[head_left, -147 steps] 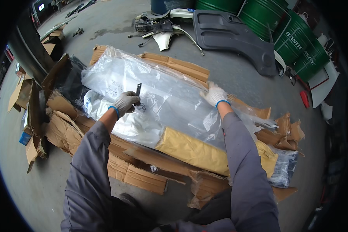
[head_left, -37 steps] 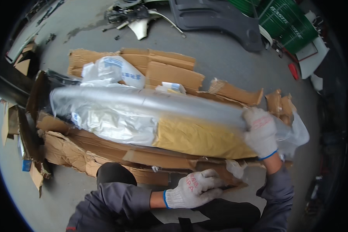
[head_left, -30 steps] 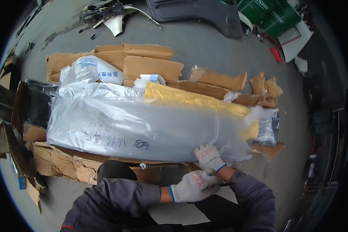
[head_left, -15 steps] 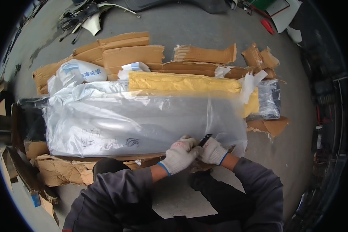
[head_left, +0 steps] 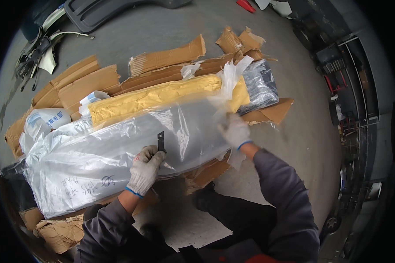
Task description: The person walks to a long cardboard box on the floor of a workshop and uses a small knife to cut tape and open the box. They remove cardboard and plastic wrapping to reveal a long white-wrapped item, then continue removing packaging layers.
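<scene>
A long parcel in clear plastic film (head_left: pixel 131 153) lies before me, with dark handwriting on its near left part. In my left hand (head_left: pixel 147 165), gloved in white knit, is a small dark flat blade (head_left: pixel 161 141) with a hole in it, pointing up above the film. The fingers are closed round its lower end. My right hand (head_left: pixel 235 130), gloved alike, is at the right end of the film, just below the yellow wrapping (head_left: pixel 162 97). Motion smears its fingers, so I cannot tell whether they grip the film.
Torn cardboard (head_left: pixel 166 55) lies behind and under the parcel. A dark plastic-wrapped piece (head_left: pixel 260 85) sticks out at the right end, beside white foam scraps (head_left: pixel 232 76). Car parts (head_left: pixel 41 52) lie at the far left. Shelving with tools (head_left: pixel 338 83) runs along the right.
My hands, together at the near edge before, are now apart. The left carries the blade up and left; the right is at the film's right end. The whole view has turned right.
</scene>
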Tool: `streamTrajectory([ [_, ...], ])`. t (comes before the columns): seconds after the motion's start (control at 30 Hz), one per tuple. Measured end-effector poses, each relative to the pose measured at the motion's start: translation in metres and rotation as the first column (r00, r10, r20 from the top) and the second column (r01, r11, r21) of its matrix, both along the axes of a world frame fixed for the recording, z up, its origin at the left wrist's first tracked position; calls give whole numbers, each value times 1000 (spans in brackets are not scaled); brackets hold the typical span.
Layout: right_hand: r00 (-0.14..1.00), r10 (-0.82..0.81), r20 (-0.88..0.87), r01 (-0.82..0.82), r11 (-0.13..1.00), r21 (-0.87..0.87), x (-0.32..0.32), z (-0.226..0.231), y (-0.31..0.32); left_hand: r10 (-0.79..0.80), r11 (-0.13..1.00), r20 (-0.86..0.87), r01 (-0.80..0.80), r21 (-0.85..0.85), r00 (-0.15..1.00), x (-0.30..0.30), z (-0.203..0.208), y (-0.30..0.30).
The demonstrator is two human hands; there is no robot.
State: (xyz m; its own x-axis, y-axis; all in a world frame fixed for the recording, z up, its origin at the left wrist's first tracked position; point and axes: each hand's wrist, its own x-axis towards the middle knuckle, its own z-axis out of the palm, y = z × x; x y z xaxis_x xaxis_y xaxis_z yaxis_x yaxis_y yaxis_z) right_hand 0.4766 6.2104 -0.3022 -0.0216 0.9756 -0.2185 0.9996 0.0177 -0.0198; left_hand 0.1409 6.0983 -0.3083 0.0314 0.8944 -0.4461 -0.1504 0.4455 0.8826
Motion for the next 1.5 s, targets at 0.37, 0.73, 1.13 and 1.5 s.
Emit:
streamTrajectory([
  [0.37,980,28,195,7,984,-178,62,-31,6,-762,620,-351,770,-152,545,33,-6,-32],
  [0.73,538,810,232,-843,519,144,-82,-49,-58,-211,957,257,253,-145,943,12,0,-7],
  [1.13,716,690,108,-637,582,505,-136,65,52,-909,416,78,875,247,410,8,42,-33],
  [1.5,989,-87,-122,123,938,326,29,159,13,-787,469,-364,867,171,498,-10,32,-27],
])
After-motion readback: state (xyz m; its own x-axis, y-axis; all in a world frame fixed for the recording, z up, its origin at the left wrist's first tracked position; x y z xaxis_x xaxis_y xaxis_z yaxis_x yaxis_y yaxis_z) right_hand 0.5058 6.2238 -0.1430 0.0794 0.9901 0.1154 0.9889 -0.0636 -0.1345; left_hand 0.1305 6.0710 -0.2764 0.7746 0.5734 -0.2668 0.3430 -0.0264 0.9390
